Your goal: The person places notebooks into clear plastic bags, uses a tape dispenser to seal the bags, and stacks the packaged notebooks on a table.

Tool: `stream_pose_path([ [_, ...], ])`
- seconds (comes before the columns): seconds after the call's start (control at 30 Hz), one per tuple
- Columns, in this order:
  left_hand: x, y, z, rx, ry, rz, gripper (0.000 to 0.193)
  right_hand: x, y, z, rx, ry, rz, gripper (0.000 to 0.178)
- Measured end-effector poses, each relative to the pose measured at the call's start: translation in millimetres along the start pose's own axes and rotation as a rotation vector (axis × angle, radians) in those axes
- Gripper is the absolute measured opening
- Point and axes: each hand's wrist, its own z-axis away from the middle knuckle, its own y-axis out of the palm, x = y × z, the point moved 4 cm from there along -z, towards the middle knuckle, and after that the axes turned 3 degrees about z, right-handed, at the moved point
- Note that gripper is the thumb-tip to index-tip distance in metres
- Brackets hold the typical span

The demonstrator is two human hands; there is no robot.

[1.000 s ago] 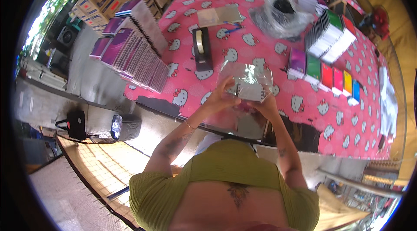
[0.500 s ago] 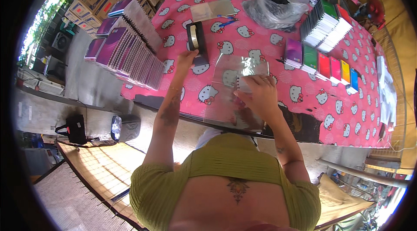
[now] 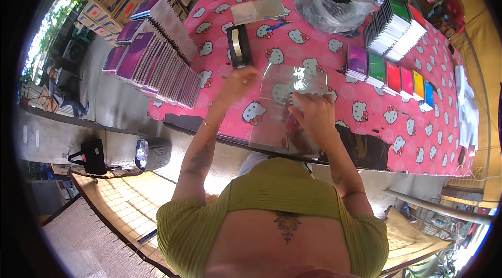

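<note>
Setting: workroom, brown cartons (image 3: 117, 3) stacked at far left; table under a pink cloth (image 3: 361, 93) with cartoon-cat print

Change of position: left hand (image 3: 239, 83), formerly at the lower end of the black tape dispenser (image 3: 249, 59), now off it and drawn nearer the clear plastic sheet (image 3: 269, 124); right hand (image 3: 318, 113) unmoved on its item. Meaning, as judged: the reach to the dispenser is over, the fastening likely not yet made

Item in work: small spiral notebook (image 3: 292, 100), one, lying on the clear plastic sheet near the table's front edge, its coiled edge showing just left of the right fingertips, the rest mostly covered by that hand

Right fingers: bent over the notebook together with the thumb, holding it down

Left fingers: bunched, blurred, apart from the notebook, to its upper left; a strip of tape between them cannot be made out

Adjacent stock: purple spiral notebooks (image 3: 157, 69), stacked, at left; small coloured notebooks (image 3: 391, 79), in a row, at right
</note>
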Motion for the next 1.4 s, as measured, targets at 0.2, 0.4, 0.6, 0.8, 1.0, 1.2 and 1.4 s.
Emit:
stream_pose_path([
  [0.2,-84,40,-21,0.295,0.306,0.246,0.025,-1,-7,-10,0.084,0.000,-0.071,0.035],
  [0.4,-83,36,-21,0.243,0.319,0.189,0.017,-49,-38,13,-0.144,0.186,-0.202,0.061],
  [0.6,-106,66,-34,0.156,0.564,-0.057,0.008,-82,38,43,0.049,-0.119,-0.357,0.058],
  [0.8,-84,101,-36,0.117,0.290,-0.039,0.060,-71,42,39,0.088,-0.144,-0.315,0.055],
  [1.0,-66,106,-29,-0.002,-0.254,0.786,0.075,-107,63,22,0.006,0.358,-1.216,0.040],
  [1.2,-17,107,-4,0.381,-0.223,0.488,0.063,-107,72,-11,0.339,0.301,-1.191,0.036],
  [1.4,-106,83,18,0.080,0.521,-0.276,0.040,-87,22,11,0.144,-0.137,-0.652,0.037],
])
